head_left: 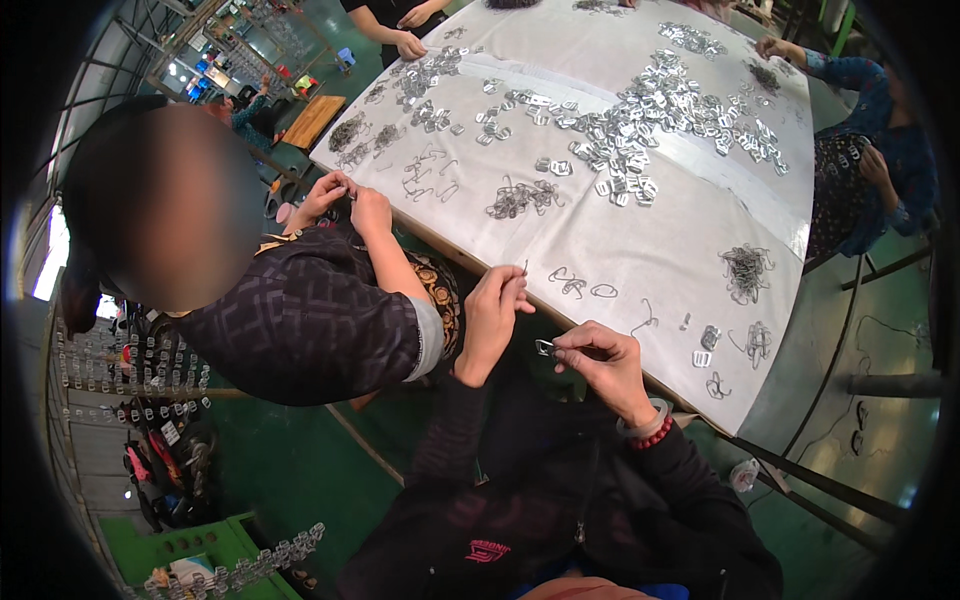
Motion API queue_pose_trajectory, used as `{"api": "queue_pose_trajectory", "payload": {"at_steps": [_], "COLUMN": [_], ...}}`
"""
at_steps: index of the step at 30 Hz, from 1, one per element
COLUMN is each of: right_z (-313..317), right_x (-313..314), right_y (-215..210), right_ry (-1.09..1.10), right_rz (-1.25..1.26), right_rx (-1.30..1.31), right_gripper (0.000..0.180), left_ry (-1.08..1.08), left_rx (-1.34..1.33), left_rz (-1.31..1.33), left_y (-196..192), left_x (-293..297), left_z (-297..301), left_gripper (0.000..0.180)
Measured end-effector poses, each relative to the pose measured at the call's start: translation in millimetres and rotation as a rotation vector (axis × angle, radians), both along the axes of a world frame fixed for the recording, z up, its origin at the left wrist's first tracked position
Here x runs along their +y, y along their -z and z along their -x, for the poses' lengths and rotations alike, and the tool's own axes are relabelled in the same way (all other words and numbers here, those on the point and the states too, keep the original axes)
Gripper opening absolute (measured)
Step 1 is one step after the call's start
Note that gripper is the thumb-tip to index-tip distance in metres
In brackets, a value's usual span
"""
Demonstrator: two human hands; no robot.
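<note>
My right hand (605, 368) is closed in a pinch on a small silver metal buckle (545, 347), held just off the near table edge. To its left, my left hand (495, 312) is raised over the edge with its fingers pinched around a thin wire piece (525, 268), of which only a short dark end shows. On the cloth beyond my hands lie a few loose bent wire hooks (567, 282) and a longer one (645, 317). Near my right hand, a few buckles (702, 358) rest beside a small cluster of wire hooks (757, 343).
A pale cloth covers the table (640, 240). Large heaps of silver buckles (625, 150) spread over its middle, with a wire hook pile (525, 198) nearer and another (746, 272) at right. A co-worker (320, 310) sits close on my left; other people work across the table.
</note>
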State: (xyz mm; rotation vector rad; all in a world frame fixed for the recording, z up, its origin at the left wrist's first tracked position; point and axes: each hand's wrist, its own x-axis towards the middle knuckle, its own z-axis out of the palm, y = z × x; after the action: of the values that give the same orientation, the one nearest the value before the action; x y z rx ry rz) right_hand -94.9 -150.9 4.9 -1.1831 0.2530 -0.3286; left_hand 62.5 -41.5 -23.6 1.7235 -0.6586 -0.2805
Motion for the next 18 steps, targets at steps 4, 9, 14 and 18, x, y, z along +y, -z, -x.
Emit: {"api": "queue_pose_trajectory", "payload": {"at_steps": [4, 9, 14, 18], "right_z": [3, 6, 7, 4], "right_x": [3, 5, 9, 8], "right_y": [-2, -6, -3, 1], "right_ry": [0.029, 0.074, 0.142, 0.201], "right_rz": [0.031, 0.029, 0.021, 0.065], "right_rx": [-0.001, -0.024, -0.085, -0.117], "right_gripper": [0.012, 0.012, 0.013, 0.014], "left_ry": [-0.031, 0.143, 0.022, 0.010], "left_rx": [0.118, -0.290, -0.374, -0.369], "left_rz": [0.219, 0.126, -0.006, -0.028], "left_y": [-49, -73, -60, -54], "left_x": [25, 36, 27, 27], "left_z": [46, 75, 79, 76], "left_gripper": [0.008, 0.007, 0.008, 0.009]}}
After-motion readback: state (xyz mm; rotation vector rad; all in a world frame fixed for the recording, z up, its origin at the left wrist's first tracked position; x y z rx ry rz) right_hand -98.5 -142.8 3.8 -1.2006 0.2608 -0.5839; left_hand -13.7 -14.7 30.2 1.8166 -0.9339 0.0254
